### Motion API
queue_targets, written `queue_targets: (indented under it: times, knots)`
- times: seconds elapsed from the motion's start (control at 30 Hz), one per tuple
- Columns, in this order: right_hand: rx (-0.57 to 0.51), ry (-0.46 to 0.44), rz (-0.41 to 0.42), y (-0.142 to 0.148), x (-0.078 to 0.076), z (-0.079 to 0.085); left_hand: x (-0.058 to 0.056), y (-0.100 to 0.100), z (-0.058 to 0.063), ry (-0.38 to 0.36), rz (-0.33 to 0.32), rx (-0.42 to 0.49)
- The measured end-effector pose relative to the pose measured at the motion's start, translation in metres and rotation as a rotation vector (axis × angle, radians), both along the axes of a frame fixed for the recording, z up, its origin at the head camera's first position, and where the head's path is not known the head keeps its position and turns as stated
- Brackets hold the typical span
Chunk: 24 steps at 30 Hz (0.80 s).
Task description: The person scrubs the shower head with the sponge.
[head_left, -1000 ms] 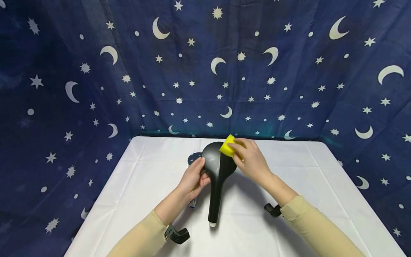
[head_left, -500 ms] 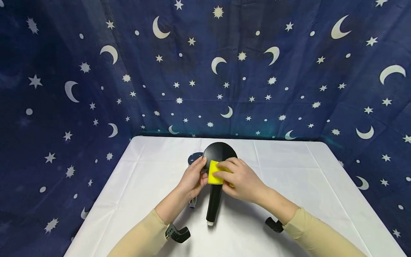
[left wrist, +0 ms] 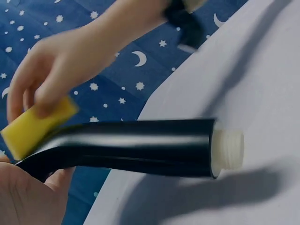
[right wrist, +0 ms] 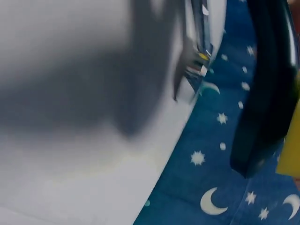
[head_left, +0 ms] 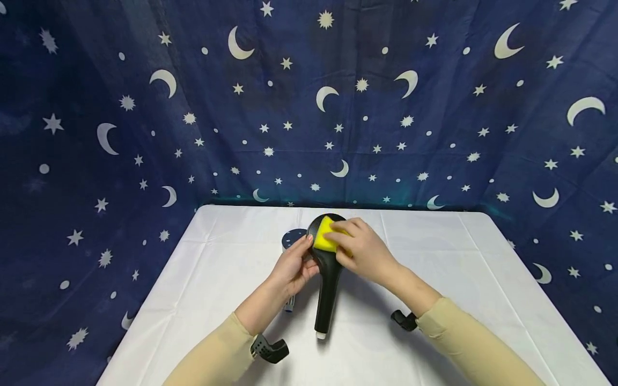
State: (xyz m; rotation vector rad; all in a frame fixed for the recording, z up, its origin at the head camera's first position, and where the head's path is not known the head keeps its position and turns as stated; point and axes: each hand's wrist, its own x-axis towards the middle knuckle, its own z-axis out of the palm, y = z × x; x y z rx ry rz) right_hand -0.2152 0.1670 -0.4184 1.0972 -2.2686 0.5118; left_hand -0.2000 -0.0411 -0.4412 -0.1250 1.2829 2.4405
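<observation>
A black handheld shower head (head_left: 327, 300) is held above the table with its handle sloping toward me; a white threaded end (left wrist: 228, 149) shows in the left wrist view. My left hand (head_left: 292, 267) grips the left edge of its round head, thumb on top and fingers beneath. Between the fingers and thumb of my right hand (head_left: 364, 251) is a yellow sponge (head_left: 325, 235), laid against the upper face of the head. That sponge and hand cover much of the round face. In the right wrist view, the shower head (right wrist: 269, 93) and sponge (right wrist: 291, 147) appear only partly.
Behind my left hand stands a round object with a dark blue top (head_left: 292, 237), partly hidden. A white cloth covers the table (head_left: 217, 279). A dark blue curtain (head_left: 299, 107) with moons and stars hangs behind it.
The sponge moved from the upper right edge of the shower head down to the neck, then back up onto the round face. The left hand keeps its grip, and the shower head tilts slightly.
</observation>
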Motion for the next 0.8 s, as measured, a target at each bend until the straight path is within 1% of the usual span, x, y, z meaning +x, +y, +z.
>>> queue_targets:
  times: [0.1,0.17,0.27,0.33,0.37,0.43,0.5,0.6,0.7,0.73,0.8]
  knots:
    - [0.09,0.104,0.092,-0.005,0.026,-0.013,-0.004,-0.002,0.001,0.004,0.038,-0.007]
    - [0.163,0.144,0.155,-0.01,0.045,-0.021,-0.006,-0.002,0.002,0.006,0.06,-0.022]
    - [0.292,0.153,0.259,-0.018,0.071,-0.031,-0.007,0.0,0.003,0.012,0.087,-0.036]
    - [0.361,0.144,0.324,-0.021,0.082,-0.035,-0.007,0.002,0.004,0.0,0.099,-0.052]
    - [0.39,0.142,0.347,-0.02,0.085,-0.035,-0.007,0.002,0.004,0.0,0.1,-0.059]
    - [0.409,0.158,0.367,-0.017,0.083,-0.033,-0.007,0.003,0.005,-0.005,0.09,-0.07]
    - [0.376,0.167,0.34,-0.01,0.073,-0.029,-0.006,0.004,0.007,-0.003,0.073,-0.083]
    - [0.27,0.168,0.232,0.004,0.049,-0.02,-0.005,0.005,0.01,0.018,0.058,-0.084]
    - [0.136,0.15,0.09,0.017,0.025,-0.011,-0.004,0.007,0.011,0.02,0.042,-0.069]
    - [0.093,0.137,0.048,0.021,0.019,-0.008,-0.004,0.007,0.012,0.014,0.032,-0.056]
    - [0.011,0.1,-0.003,0.028,0.012,-0.005,-0.003,0.009,0.011,-0.006,0.014,-0.03]
